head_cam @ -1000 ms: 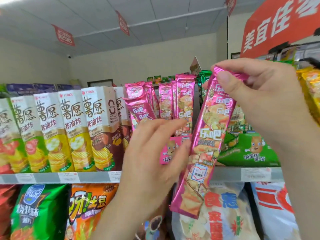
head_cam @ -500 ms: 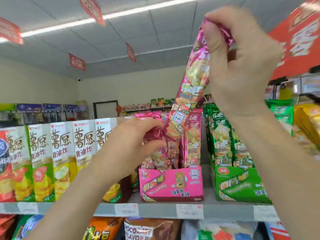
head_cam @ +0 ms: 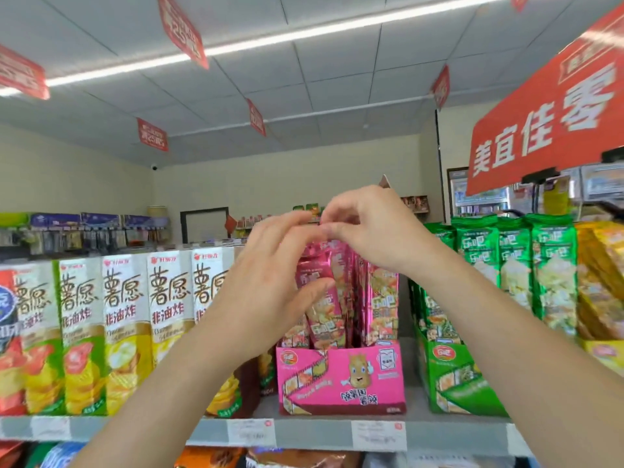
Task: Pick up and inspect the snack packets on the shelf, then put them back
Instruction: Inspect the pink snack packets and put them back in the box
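Observation:
A long pink snack packet (head_cam: 326, 298) stands upright among several like it in the pink display box (head_cam: 341, 380) on the shelf (head_cam: 304, 432). My right hand (head_cam: 374, 228) pinches the packet's top edge between thumb and fingers. My left hand (head_cam: 270, 285) is beside it on the left, its thumb pressing on the front of the pink packets and its fingertips touching the top near my right hand. The lower part of the packet is inside the box.
Tall white chip cartons (head_cam: 125, 329) line the shelf to the left. Green snack packets in a green box (head_cam: 456, 376) stand to the right, with yellow packets (head_cam: 601, 282) beyond. A red sign (head_cam: 553, 119) hangs at upper right. More bags fill the shelf below.
My right hand has brought the pink packet down from high above the shelf into the pink box. My left hand has risen to the packet tops.

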Tool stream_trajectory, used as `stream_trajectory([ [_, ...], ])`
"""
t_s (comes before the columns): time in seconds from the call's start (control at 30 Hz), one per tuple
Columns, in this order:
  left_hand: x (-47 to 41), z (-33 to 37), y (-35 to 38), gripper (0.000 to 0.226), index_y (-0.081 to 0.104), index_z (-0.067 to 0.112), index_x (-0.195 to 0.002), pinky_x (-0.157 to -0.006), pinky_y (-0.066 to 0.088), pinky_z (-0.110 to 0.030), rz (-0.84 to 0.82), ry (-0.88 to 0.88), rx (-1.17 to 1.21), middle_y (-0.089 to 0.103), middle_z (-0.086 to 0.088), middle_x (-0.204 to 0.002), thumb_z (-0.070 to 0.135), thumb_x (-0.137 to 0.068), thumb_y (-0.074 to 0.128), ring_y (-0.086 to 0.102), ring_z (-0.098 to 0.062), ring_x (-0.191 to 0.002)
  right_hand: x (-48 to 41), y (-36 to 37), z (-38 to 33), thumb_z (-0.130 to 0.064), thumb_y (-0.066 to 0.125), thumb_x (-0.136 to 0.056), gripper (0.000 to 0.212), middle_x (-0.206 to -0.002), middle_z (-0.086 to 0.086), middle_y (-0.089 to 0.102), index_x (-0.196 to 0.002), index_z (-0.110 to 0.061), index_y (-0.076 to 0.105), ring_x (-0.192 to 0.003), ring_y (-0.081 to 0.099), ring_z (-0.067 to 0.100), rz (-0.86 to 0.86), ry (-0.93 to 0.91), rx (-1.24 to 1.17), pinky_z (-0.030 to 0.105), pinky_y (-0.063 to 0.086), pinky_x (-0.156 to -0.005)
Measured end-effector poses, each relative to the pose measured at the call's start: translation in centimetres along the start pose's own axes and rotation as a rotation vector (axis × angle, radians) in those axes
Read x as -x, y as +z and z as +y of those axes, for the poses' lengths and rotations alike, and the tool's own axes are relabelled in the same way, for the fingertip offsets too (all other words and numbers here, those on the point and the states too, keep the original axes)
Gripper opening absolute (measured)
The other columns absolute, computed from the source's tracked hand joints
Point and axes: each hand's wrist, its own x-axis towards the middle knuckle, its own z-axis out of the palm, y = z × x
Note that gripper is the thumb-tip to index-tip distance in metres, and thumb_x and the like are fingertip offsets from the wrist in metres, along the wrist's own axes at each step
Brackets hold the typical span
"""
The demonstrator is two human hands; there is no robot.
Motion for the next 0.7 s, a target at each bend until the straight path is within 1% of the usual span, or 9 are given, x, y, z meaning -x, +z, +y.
stream_trajectory([
  [0.1,-1.3,0.1,-0.1,0.089,0.028,0.023,-0.145,-0.112,0.03,-0.039,-0.094,-0.04,0.027,0.039,0.004,-0.149,0.066,-0.073,0.059,0.034,-0.016,-0.138,0.1,-0.2,-0.4,-0.025,0.072,-0.087,0.003,-0.076,-0.008,0.073,-0.085,-0.023,0.071,-0.069,0.067,0.002,-0.067,0.02,-0.088,0.025,0.053,-0.069],
  [0.17,-2.1,0.0,0.1,0.107,0.015,0.019,-0.152,-0.114,0.028,-0.043,-0.174,-0.048,0.035,0.039,0.006,-0.151,0.075,-0.069,0.054,0.036,-0.014,-0.137,-0.1,-0.7,-0.4,-0.021,0.066,-0.092,0.002,-0.059,-0.016,0.066,-0.09,-0.021,0.066,-0.044,0.056,-0.007,-0.151,0.014,-0.122,0.008,0.04,-0.047],
  [0.23,-2.7,-0.2,0.2,0.114,0.011,0.021,-0.153,-0.115,0.025,-0.043,-0.223,-0.069,0.041,0.05,0.008,-0.14,0.08,-0.064,0.05,0.043,-0.012,-0.127,-0.4,-1.2,-0.2,-0.018,0.059,-0.096,0.004,-0.056,-0.021,0.064,-0.097,-0.02,0.062,-0.032,0.043,-0.002,-0.208,0.036,-0.131,0.006,0.031,-0.039],
  [0.33,-3.0,-0.6,0.0,0.104,0.035,0.027,-0.145,-0.1,0.034,-0.035,-0.239,-0.057,0.056,0.054,0.024,-0.106,0.083,-0.06,0.054,0.051,-0.012,-0.109,-1.6,-1.9,1.0,-0.006,0.051,-0.091,0.017,-0.074,-0.005,0.074,-0.095,-0.021,0.059,-0.035,0.042,0.0,-0.062,0.119,-0.19,0.015,0.034,-0.038],
  [0.4,-3.1,-0.7,-0.2,0.095,0.05,0.026,-0.137,-0.095,0.037,-0.031,-0.245,-0.043,0.045,0.059,0.017,-0.112,0.081,-0.061,0.058,0.052,-0.013,-0.11,-2.9,-2.3,1.7,-0.006,0.051,-0.089,0.02,-0.074,-0.007,0.073,-0.09,-0.023,0.061,-0.045,0.052,-0.004,0.021,0.153,-0.099,0.015,0.037,-0.043],
  [0.5,-2.9,-1.1,-0.3,0.082,0.052,0.028,-0.134,-0.088,0.036,-0.016,-0.256,-0.043,0.081,0.057,0.016,-0.114,0.074,-0.067,0.064,0.048,-0.002,-0.106,-5.0,-2.2,2.3,-0.022,0.063,-0.091,0.01,-0.088,-0.013,0.066,-0.097,-0.021,0.071,-0.079,0.06,0.005,-0.242,0.167,0.226,0.022,0.043,-0.067],
  [0.57,-2.6,-1.4,-0.3,0.072,0.052,0.032,-0.134,-0.082,0.034,-0.005,-0.254,-0.052,0.127,0.05,0.027,-0.107,0.065,-0.072,0.068,0.044,0.007,-0.099,-6.1,-1.2,2.4,-0.032,0.066,-0.09,0.025,-0.101,-0.007,0.066,-0.108,-0.016,0.072,-0.091,0.062,0.013,-0.443,0.195,0.371,0.028,0.047,-0.081],
  [0.63,-2.4,-1.6,-0.4,0.064,0.054,0.033,-0.131,-0.082,0.037,-0.005,-0.254,-0.06,0.167,0.049,0.032,-0.103,0.061,-0.076,0.069,0.047,0.008,-0.096,-6.7,0.0,2.2,-0.039,0.064,-0.09,0.035,-0.106,-0.004,0.067,-0.115,-0.014,0.068,-0.091,0.064,0.015,-0.592,0.231,0.484,0.032,0.051,-0.082],
  [0.7,-2.3,-1.8,-0.6,0.057,0.056,0.032,-0.127,-0.086,0.043,-0.015,-0.261,-0.065,0.185,0.057,0.023,-0.106,0.059,-0.078,0.068,0.051,0.002,-0.099,-7.0,0.9,2.1,-0.04,0.064,-0.09,0.04,-0.108,-0.002,0.065,-0.12,-0.012,0.065,-0.091,0.064,0.016,-0.686,0.239,0.589,0.032,0.051,-0.079],
])
